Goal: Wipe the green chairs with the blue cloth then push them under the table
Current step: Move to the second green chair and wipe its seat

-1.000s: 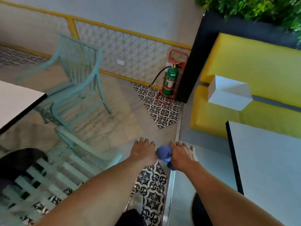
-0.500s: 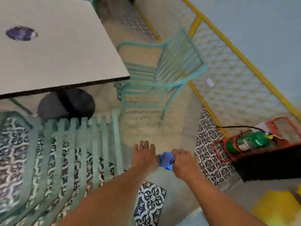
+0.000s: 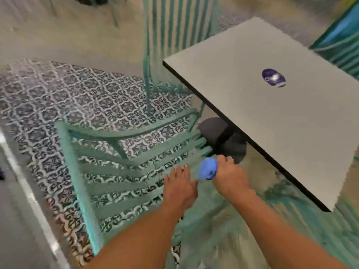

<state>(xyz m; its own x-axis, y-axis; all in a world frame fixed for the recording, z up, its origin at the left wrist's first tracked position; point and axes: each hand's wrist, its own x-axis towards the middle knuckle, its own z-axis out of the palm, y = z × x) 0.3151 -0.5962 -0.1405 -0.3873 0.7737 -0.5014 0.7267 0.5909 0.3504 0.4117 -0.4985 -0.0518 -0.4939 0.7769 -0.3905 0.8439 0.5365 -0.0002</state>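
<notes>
A green slatted chair (image 3: 124, 171) stands right below me, its seat facing the grey table (image 3: 275, 105). My right hand (image 3: 231, 177) grips the bunched blue cloth (image 3: 208, 168) above the chair's front edge. My left hand (image 3: 180, 185) hovers beside it over the seat slats, fingers straight, apart from the cloth. A second green chair (image 3: 174, 26) stands at the table's far side, blurred. A third green chair (image 3: 342, 41) shows at the top right corner.
The table's dark round base (image 3: 229, 140) sits just beyond my hands. A dark blue oval sticker (image 3: 273, 77) lies on the tabletop. Patterned floor tiles (image 3: 81, 98) spread to the left, with a pale strip (image 3: 25, 185) along the left edge.
My view has swung left from the yellow bench and the extinguisher to the table and the chair below. My left hand has let go of the cloth; the right still holds it.
</notes>
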